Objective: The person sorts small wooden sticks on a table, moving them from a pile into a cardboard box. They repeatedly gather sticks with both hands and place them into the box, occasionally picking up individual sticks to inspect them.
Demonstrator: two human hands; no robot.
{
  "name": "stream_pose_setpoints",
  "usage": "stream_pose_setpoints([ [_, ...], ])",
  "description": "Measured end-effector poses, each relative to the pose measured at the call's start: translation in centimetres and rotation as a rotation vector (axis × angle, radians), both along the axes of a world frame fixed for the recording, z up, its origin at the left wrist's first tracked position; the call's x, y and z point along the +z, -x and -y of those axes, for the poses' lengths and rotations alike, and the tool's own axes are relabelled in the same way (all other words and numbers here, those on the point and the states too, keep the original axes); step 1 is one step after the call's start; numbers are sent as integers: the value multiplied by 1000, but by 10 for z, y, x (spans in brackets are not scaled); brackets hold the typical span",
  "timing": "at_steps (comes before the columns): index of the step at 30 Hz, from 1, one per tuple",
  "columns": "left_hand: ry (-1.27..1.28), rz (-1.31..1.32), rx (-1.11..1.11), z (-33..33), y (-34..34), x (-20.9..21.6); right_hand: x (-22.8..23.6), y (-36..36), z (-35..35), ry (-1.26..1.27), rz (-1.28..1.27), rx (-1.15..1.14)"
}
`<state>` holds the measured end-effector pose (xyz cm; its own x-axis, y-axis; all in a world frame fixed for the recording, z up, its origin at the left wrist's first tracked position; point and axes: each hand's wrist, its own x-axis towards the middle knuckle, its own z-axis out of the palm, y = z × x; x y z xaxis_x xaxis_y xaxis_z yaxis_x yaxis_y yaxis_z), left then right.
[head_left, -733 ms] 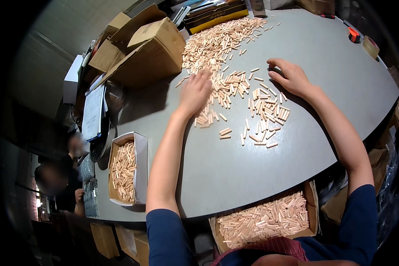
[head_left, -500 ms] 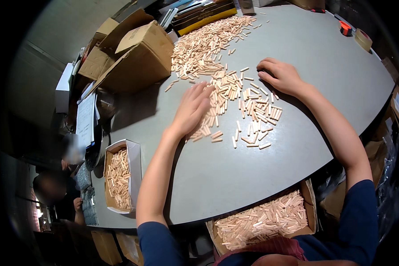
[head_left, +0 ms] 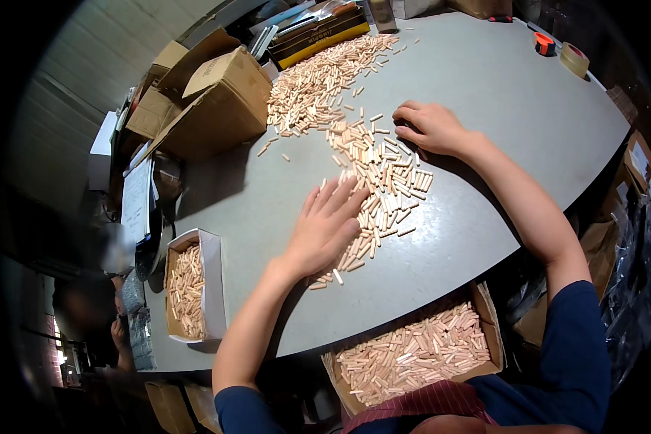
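Small pale wooden dowel pins [head_left: 390, 173] lie loose on the grey table, trailing from a larger heap [head_left: 318, 83] farther back. My left hand [head_left: 324, 230] rests palm down at the near left side of the loose pins, its fingers stretched and slightly spread, some pins showing around and under it. On the far right side of the spread, my right hand [head_left: 432, 129] lies on the table with fingers loosely bent and apart. Its fingertips are close to a few pins, and I see none gripped in it.
An open box of dowel pins [head_left: 186, 293] stands at the left. Below the table's near edge sits a larger carton of pins [head_left: 416, 354]. A cardboard box [head_left: 228, 108] borders the heap. Tape rolls [head_left: 574, 60] lie far right. Another person [head_left: 87, 311] is at the left.
My left hand has swept toward me and slightly right, fingers now spread wider, bringing pins nearer the table's front. My right hand has shifted a little left. The view has tilted slightly.
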<state>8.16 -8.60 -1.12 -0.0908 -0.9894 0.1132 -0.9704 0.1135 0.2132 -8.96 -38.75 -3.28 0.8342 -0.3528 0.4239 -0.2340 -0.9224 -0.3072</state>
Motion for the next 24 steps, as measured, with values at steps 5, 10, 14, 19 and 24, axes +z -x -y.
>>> stream_pose_setpoints([
  [5, 261, -11, -38, 13, 11, 1, -2, -1, -2, 14, 34, 13],
  [10, 409, -106, -201, 63, 31, 20, -4, 1, 3, -31, 48, 47],
  [14, 414, 39, -163, 80, 33, 9, -2, 1, 3, -18, 46, 70],
  [19, 427, 275, -260, 73, 37, 17, 2, -1, 1, -6, -71, 50],
  [24, 393, 370, -325, 66, 52, 36, -3, 0, 5, -17, 23, 72],
])
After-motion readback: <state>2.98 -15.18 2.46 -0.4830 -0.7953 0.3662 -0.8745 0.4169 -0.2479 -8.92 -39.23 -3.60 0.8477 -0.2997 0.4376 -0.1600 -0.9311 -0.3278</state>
